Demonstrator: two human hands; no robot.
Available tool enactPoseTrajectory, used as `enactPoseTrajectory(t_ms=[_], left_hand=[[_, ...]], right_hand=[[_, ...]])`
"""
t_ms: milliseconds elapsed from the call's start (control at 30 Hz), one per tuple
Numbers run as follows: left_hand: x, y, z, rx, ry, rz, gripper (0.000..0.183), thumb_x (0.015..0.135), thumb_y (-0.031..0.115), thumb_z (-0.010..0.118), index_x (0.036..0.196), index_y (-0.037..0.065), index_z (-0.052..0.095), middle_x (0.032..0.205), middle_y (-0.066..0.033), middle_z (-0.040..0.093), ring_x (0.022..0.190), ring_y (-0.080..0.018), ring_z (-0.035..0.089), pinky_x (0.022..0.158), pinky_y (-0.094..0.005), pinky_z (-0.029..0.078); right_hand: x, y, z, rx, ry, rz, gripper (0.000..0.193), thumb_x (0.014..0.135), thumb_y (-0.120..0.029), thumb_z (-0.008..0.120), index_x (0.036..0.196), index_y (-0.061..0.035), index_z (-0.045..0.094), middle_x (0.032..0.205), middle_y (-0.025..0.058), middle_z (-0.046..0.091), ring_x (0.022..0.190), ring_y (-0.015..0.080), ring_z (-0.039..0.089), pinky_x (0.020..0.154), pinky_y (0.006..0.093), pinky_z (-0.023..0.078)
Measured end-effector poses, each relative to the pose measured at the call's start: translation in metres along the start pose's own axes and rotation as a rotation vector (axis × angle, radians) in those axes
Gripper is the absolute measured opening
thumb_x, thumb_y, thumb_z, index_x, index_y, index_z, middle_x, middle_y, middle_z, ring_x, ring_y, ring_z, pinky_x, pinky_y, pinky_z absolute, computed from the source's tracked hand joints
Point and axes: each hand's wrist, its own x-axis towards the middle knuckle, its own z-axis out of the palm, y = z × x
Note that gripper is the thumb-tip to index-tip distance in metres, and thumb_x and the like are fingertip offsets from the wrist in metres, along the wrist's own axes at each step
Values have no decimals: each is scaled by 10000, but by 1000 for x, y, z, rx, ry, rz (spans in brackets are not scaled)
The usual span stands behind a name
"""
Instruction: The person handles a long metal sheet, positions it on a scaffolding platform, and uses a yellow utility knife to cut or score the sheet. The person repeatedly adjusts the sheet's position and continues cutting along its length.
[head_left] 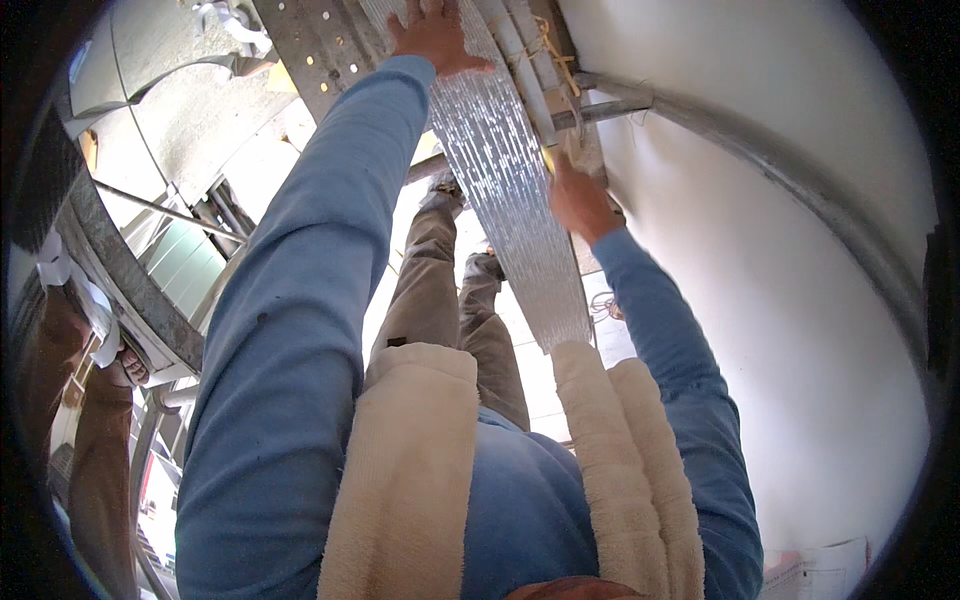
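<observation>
A long silver strip with a shiny, ribbed surface runs from the top of the view down toward my body, narrowing at its near end. My left hand lies flat on its far part with the fingers spread. At the strip's right edge, my right hand is closed around a small yellow thing. Only a sliver of that yellow thing shows, so its kind is unclear. Pale boards lie along the right side of the strip.
A perforated metal plank lies at the upper left. Along the white wall at right curves a metal pipe. Another person's brown-clad leg and bare foot show at the lower left. A thin cord lies coiled below.
</observation>
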Motion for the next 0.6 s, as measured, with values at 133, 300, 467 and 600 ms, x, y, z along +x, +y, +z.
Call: enactPoseTrajectory(t_ms=[133, 300, 467, 600], left_hand=[[0, -1, -1, -4, 14, 4, 1359, 728, 697, 799, 1633, -13, 73, 1713, -236, -28, 1565, -483, -38, 1213, -698, 130], [1, -2, 6, -18, 12, 2, 1362, 713, 678, 818, 1632, -9, 84, 1713, -237, -14, 1563, -490, -17, 1201, -714, 145], [4, -4, 11, -24, 59, 2, 1374, 701, 695, 814, 1633, -6, 87, 1712, -238, -14, 1562, -494, -14, 1200, -712, 150], [4, -3, 11, -59, 43, -1, 1385, 705, 699, 810, 1635, -5, 64, 1713, -236, -37, 1564, -484, -41, 1209, -702, 132]], right_hand=[[-26, 8, -15, 55, 63, -28, 443, 1012, -168, 500, 1375, 68, 405, 915, 362, 683, 858, 535, 686, 816, 639, 529], [94, -48, -61, 150, 204, -127, 353, 1028, -217, 534, 1213, 78, 480, 983, 368, 673, 896, 542, 666, 808, 596, 548], [159, -84, -68, 30, 307, -212, 362, 1019, -219, 543, 1216, 79, 480, 1023, 373, 670, 945, 545, 666, 851, 602, 541], [154, -84, -62, 44, 280, -206, 390, 998, -187, 543, 1268, 86, 475, 1047, 375, 670, 994, 539, 665, 872, 593, 541]])
